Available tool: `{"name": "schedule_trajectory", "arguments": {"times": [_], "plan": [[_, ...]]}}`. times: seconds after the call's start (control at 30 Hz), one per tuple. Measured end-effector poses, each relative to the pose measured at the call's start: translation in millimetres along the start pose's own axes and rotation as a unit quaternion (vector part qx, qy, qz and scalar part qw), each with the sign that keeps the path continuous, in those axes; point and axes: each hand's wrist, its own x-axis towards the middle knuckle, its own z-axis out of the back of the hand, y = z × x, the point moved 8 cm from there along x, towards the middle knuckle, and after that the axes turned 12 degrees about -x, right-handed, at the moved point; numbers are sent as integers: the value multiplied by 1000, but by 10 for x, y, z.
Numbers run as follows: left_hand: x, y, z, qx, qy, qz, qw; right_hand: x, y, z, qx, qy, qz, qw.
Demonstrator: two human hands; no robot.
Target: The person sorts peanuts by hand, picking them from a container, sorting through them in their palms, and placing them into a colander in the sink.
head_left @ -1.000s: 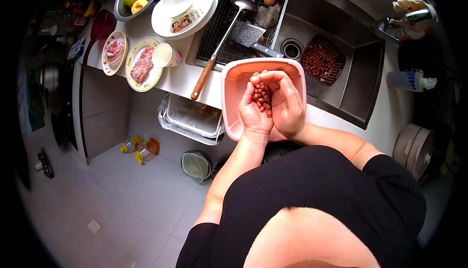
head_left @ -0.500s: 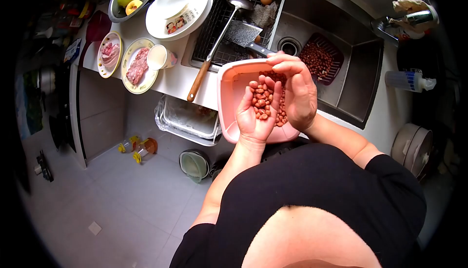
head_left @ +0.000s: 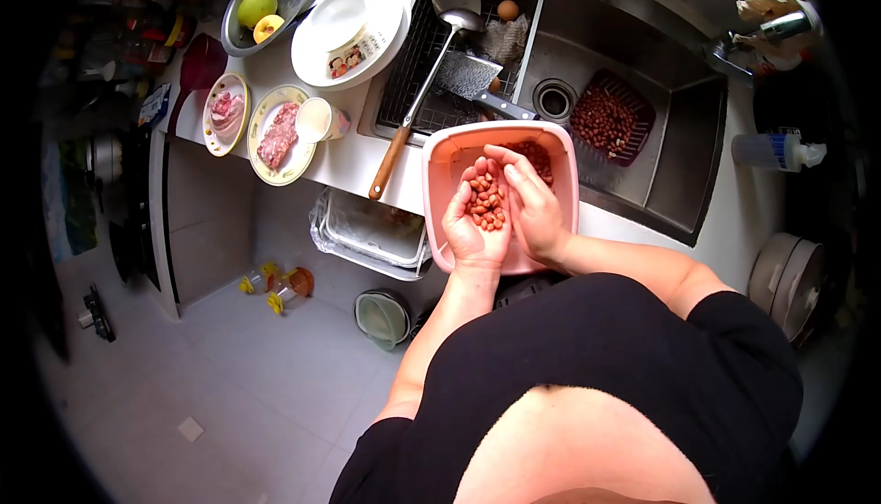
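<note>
Over the pink basin (head_left: 439, 252), my left hand (head_left: 477, 233) is cupped palm up around a heap of reddish-brown peanuts (head_left: 486, 205). My right hand (head_left: 535, 212) rests against its side, fingers together and slanted over the peanuts; whether it holds any itself is hidden. More peanuts (head_left: 535, 157) lie in the basin behind the hands. A dark red basket (head_left: 642, 134) with peanuts stands in the sink (head_left: 674, 169) beyond.
Left of the basin, a wooden-handled ladle (head_left: 395, 157) and a cleaver (head_left: 503, 105) lie across the rack. Farther left are a cup (head_left: 317, 121), a plate of meat (head_left: 292, 172), stacked white bowls (head_left: 395, 41) and a metal bowl with fruit (head_left: 234, 36).
My right hand has come down from the basin's far right side and closed in beside my left hand. My left hand still cups peanuts. The view has shifted slightly.
</note>
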Motion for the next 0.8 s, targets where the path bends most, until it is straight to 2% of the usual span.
{"name": "schedule_trajectory", "arguments": {"times": [0.03, 0.17, 0.23, 0.4, 0.63, 0.8], "plan": [[19, -34, -4, 47, 6, -25, 999, 63, -107, 37, 14, -11, -5, 1000], [37, -95, -51, 77, 25, -33, 996, 111, -151, 13, 59, -17, -26, 998], [11, -83, -72, 65, 24, -36, 997, 114, -190, 10, 126, -16, -60, 990], [-9, -68, -45, 4, 9, -37, 999, 153, -339, 156, 141, -46, -67, 987], [-96, -67, -73, 23, -20, -64, 998, 144, -422, 203, 163, -49, -99, 980], [-154, -67, -198, 46, 15, -86, 995, 222, -505, 207, 216, -63, -156, 962]]}}
